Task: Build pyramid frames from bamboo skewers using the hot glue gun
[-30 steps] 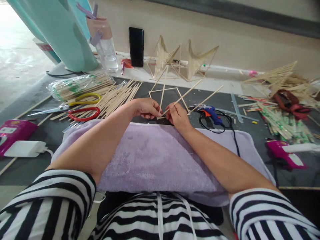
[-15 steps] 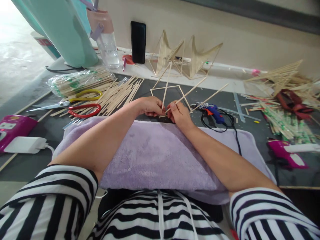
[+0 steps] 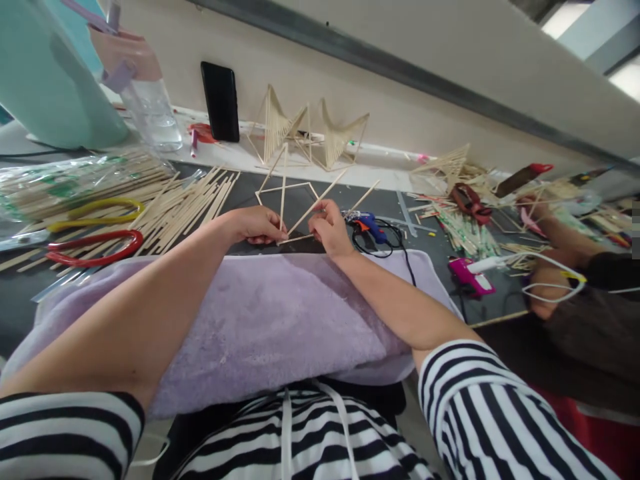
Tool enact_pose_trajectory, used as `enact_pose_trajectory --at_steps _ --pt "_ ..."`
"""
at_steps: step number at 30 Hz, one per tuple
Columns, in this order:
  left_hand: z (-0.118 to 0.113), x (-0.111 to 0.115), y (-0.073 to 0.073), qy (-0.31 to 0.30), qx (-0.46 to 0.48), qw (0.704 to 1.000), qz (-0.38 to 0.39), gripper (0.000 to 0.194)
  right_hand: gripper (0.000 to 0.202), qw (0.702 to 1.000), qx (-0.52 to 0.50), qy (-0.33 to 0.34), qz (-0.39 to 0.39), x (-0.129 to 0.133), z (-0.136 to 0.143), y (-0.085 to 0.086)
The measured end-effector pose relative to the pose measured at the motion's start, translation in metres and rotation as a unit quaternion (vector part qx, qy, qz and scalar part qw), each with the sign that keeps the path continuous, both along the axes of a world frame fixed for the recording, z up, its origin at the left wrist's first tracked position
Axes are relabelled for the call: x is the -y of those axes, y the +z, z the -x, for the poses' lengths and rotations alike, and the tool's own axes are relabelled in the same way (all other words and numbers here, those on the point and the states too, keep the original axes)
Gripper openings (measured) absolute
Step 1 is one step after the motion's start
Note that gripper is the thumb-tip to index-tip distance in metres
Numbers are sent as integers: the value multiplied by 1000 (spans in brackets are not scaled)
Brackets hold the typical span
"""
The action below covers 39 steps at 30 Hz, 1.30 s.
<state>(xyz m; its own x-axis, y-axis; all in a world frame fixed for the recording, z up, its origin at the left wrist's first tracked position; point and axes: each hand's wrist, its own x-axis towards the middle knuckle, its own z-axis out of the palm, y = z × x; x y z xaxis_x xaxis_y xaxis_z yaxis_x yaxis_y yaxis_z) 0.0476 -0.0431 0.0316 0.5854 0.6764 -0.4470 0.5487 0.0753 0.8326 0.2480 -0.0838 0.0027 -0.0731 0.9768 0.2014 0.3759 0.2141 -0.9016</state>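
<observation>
My left hand [image 3: 261, 225] is closed, its fingertips pinching the near-left corner of a frame of thin wooden sticks [image 3: 283, 190]. Two sticks of this frame rise to a peak; others lie as a base on the dark table. A loose-ended slanting stick [image 3: 330, 188] runs up and right from the pinched corner. My right hand [image 3: 330, 228] is beside the frame's near edge, its fingers bent and apart, close to the bottom stick [image 3: 297, 239]. Whether its fingertips touch that stick is hard to see. A blue glue gun [image 3: 371, 227] lies right of my right hand.
Scissors [image 3: 95, 247] and loose sticks [image 3: 200, 207] lie left. A phone [image 3: 220, 101], water bottle [image 3: 153, 107] and finished stick models [image 3: 345, 133] stand at the back. A purple towel [image 3: 270, 307] covers the near edge. Another person's arm [image 3: 565, 230] is at right, near a pink device [image 3: 473, 277].
My right hand has moved off the corner to the right and its fingers have loosened. My left hand keeps its pinch. The view has turned right, bringing another person's arm into sight.
</observation>
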Motion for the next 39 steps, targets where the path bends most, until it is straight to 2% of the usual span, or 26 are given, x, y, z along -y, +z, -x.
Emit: enact_pose_trajectory --at_steps 3,6,7,8,9,11,13,15,17,18,21,23,26,28,33,37,39 --pt "1 -2 -3 1 6 1000 -2 25 8 994 102 -39 18 6 -20 21" --pt "2 -3 -7 2 12 1000 2 24 7 981 180 -75 -7 13 -58 44" --pt "2 -4 -8 2 15 1000 2 23 6 972 209 -108 -26 13 -73 49" --pt "2 -4 -9 1 18 1000 2 23 7 945 287 -150 -48 13 -89 52" --pt "3 -5 -9 -1 22 1000 1 23 9 916 351 -186 -49 11 -104 53" --pt "3 -5 -11 -4 28 1000 -2 23 16 877 429 -214 4 5 -129 50" --pt "3 -6 -12 -4 31 999 -4 24 29 854 470 -209 82 -1 -143 43" --pt "3 -6 -12 -4 31 999 -4 26 34 841 486 -185 148 -6 -148 37" --pt "2 -7 -12 -1 28 1000 -2 28 29 849 466 -158 191 -8 -147 34" --pt "2 -7 -13 3 27 1000 -1 29 27 866 428 -146 212 -8 -147 34" --pt "1 -7 -14 10 26 1000 -1 28 21 923 219 -131 288 -7 -151 38" --pt "1 -7 -15 14 29 999 -1 26 16 929 115 -141 322 -4 -158 42" --pt "1 -7 -15 15 34 999 0 25 7 921 62 -188 336 6 -171 47" --pt "1 -6 -13 13 29 999 0 25 1 919 32 -195 341 16 -178 51" --pt "0 -5 -11 15 21 1000 -6 30 26 941 -30 -162 297 53 -174 55" --pt "0 -5 -11 12 23 1000 -4 31 43 963 -42 -141 227 71 -153 45" --pt "0 -4 -10 12 24 1000 -5 30 48 976 -41 -135 165 73 -143 37"
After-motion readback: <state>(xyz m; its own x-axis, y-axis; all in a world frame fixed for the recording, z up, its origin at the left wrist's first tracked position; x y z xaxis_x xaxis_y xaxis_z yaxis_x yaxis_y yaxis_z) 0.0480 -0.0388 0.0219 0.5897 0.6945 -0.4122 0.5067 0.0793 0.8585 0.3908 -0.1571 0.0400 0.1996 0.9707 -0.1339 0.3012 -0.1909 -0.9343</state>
